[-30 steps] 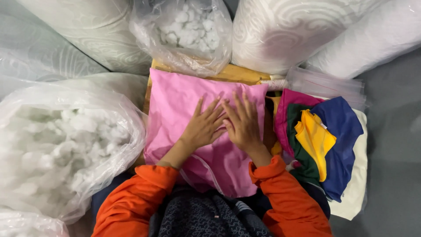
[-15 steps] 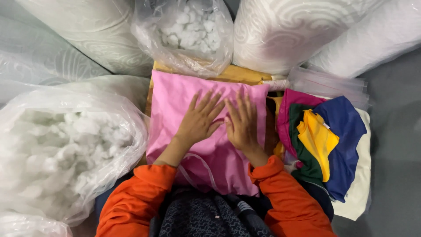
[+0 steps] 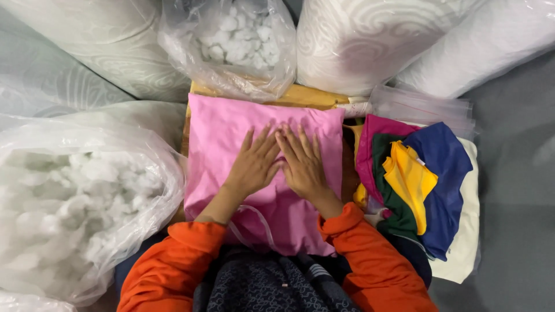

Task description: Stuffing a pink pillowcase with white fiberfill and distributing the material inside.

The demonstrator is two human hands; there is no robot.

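Nearest, the left hand (image 3: 252,164) and right hand (image 3: 302,163) lie flat with fingers spread, gripping nothing, side by side on the pink pillow (image 3: 231,138) that rests across the lap and a wooden board (image 3: 300,95). The pillow looks already filled (only pressing and smoothing seem left). Right of it lies a stack of coloured covers (image 3: 428,173), apparently unfilled. Left, a big clear bag (image 3: 75,196) holds white stuffing; farther off, a smaller bag (image 3: 231,46) holds more.
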